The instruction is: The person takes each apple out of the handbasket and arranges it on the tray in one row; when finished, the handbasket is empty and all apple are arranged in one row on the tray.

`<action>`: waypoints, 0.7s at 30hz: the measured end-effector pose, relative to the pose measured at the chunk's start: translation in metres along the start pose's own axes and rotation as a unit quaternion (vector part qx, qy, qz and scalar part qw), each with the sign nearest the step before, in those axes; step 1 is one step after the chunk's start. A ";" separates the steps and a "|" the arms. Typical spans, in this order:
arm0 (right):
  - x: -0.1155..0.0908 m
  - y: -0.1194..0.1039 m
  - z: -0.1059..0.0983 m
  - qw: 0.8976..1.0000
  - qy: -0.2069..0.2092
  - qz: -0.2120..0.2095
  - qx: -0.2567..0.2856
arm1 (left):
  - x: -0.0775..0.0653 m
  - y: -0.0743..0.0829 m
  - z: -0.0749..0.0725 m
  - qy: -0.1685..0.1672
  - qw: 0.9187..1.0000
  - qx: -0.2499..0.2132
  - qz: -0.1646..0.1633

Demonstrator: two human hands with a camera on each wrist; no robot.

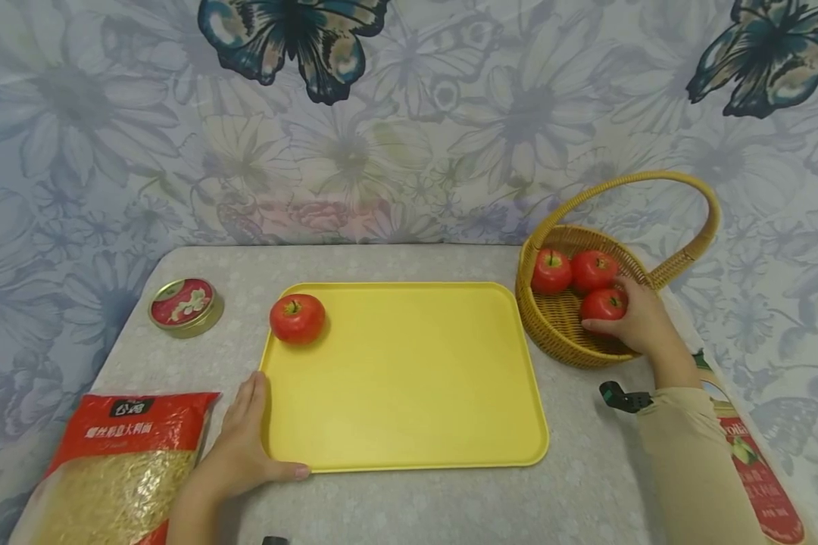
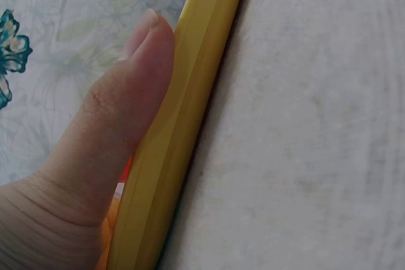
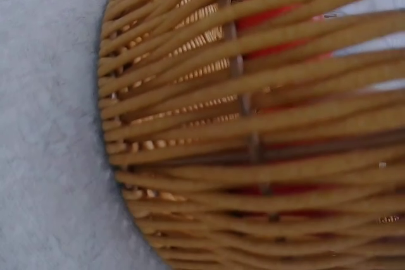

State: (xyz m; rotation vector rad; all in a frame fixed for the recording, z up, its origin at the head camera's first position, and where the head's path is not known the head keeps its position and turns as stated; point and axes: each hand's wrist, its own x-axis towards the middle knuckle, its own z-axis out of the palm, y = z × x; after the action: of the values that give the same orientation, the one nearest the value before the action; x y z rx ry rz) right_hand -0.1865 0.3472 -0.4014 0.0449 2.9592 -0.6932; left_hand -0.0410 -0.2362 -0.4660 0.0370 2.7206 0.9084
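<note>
Red-and-clear plastic bag of yellow pasta (image 1: 119, 484) fills the lower left of the frame, opposite a beige sleeve (image 1: 698, 462) at lower right. Beside the bag, the left hand (image 1: 241, 446) holds nothing in its grasp, fingers straight along the left rim of a yellow rectangular tray (image 1: 409, 378), thumb against the near rim. Its long axis runs left to right across the middle. At the upper-left corner sits a round red apple (image 1: 298, 319), stem up; farther left stands a round gold-sided tin (image 1: 201, 322). Right of centre, the right hand (image 1: 639, 314) grips another round red apple (image 1: 601, 305), stem end up, inside a tan woven basket (image 1: 552, 344) whose arched handle leans toward the upper right. Two more red apples (image 1: 594, 270) lie just beyond. Farthest back, a pale floral backdrop (image 1: 409, 151) spans the top.
</note>
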 end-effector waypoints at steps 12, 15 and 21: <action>-0.001 -0.003 0.003 0.999 -0.022 -0.008 -0.025 | -0.002 0.002 0.000 0.010 1.000 0.000 0.012; -0.002 -0.003 0.005 1.000 -0.014 -0.009 -0.023 | -0.002 0.003 0.000 0.006 1.000 0.001 0.007; -0.007 -0.006 0.006 0.999 0.049 -0.022 0.005 | -0.003 0.003 -0.001 0.006 1.000 0.000 0.006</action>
State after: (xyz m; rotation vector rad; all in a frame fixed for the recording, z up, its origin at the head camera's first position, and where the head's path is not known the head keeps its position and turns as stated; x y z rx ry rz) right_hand -0.1793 0.3389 -0.4030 0.0140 3.0596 -0.7335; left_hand -0.0390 -0.2343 -0.4629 0.0472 2.7339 0.9157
